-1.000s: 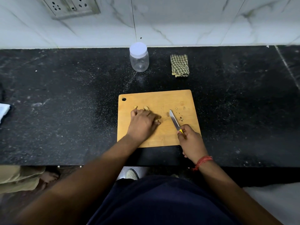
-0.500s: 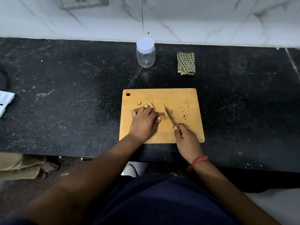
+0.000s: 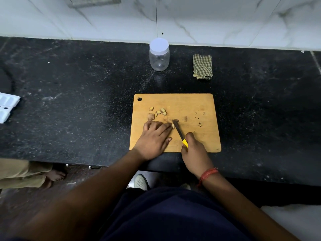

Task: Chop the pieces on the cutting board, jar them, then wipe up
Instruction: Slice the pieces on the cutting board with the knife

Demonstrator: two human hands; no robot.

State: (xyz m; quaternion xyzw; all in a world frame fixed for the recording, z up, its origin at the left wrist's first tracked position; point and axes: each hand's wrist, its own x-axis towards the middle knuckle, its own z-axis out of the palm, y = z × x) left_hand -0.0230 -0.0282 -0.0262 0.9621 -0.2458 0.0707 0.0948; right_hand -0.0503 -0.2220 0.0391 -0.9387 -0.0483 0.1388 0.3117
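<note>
Wood of a pale yellow-brown makes up the cutting board (image 3: pixel 194 105), which is laid flat on the black speckled worktop (image 3: pixel 78 101) with a round hole at its far-left corner. Small tan pieces (image 3: pixel 160 112) are scattered on the board's left half, just beyond the left hand (image 3: pixel 153 137). That hand is laid palm down on the board, its fingers (image 3: pixel 163 127) stretched forward and pressed on a piece at their tips, most of which is hidden. The knife (image 3: pixel 178 132) is held in the right hand (image 3: pixel 194 150), whose fingers are curled round the yellow handle; the blade is angled toward the far left, with its tip just beside the left fingertips. A few crumbs (image 3: pixel 199 123) are seen on the board's right half. Behind the board, well apart from it, a clear jar (image 3: pixel 159 57) with a white lid is stood upright by the marble wall, and a folded green checked cloth (image 3: pixel 202 66) is laid to its right. No label or writing can be read on any object.
</note>
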